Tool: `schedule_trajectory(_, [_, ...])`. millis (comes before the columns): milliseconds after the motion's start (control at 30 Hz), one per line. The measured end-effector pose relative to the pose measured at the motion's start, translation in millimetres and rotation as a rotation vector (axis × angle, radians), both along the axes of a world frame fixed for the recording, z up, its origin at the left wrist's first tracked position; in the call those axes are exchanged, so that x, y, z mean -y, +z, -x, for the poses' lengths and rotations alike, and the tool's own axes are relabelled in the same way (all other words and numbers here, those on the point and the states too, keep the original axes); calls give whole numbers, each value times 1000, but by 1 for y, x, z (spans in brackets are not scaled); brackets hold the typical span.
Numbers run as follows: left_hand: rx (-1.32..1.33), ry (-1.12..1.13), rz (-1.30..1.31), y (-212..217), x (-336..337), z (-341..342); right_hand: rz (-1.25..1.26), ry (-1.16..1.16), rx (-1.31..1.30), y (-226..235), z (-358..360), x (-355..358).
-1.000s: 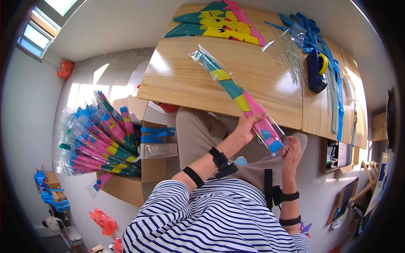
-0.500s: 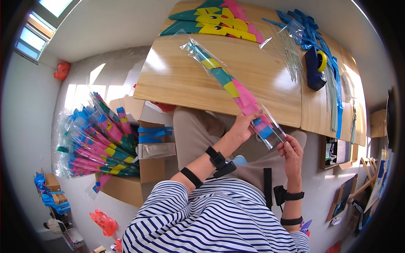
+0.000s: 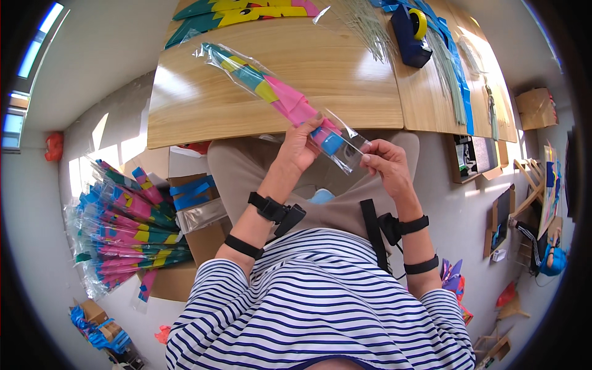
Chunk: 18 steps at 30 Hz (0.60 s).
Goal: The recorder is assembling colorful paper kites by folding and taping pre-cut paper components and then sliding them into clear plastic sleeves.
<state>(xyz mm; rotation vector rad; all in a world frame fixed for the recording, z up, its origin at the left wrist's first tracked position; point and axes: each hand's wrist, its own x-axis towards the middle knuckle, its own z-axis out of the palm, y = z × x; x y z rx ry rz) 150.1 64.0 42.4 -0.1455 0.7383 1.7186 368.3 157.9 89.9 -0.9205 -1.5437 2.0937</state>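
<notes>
A long clear plastic bag [image 3: 349,161] reaches from over the table edge down toward my lap. Inside lies a narrow folded bundle of pink, teal, yellow and blue sheet material [image 3: 295,103], slanting from upper left to lower right. My left hand [image 3: 300,145] grips the bag near its lower end, thumb on top of the pink part. At the bag's lower right end, my right hand [image 3: 385,161] pinches the clear edge between thumb and fingers. A thin pale line runs along the plastic into that pinch. The bag's upper end rests over the wooden table [image 3: 345,98].
Flat printed sheets [image 3: 246,17] lie at the table's far side. Thin pale rods [image 3: 364,28], blue strips [image 3: 465,92] and a tape dispenser [image 3: 410,37] are toward the right. At my left, a cardboard box [image 3: 176,280] holds many similar bagged bundles [image 3: 132,228].
The view has shifted, so the table and box sit further left and higher. My right hand has come closer to my left at the bag's end. Both hands keep hold of the bag.
</notes>
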Motion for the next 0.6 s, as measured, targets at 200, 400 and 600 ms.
schedule_trajectory(200, [-63,-52,34,2,5,1,3,7,67,-8,20,1])
schedule_trajectory(400, [-87,-28,94,-7,7,2,99,-7,33,-20,50,6])
schedule_trajectory(600, [-177,-13,32,-17,13,15,104,18,79,-30,72,7])
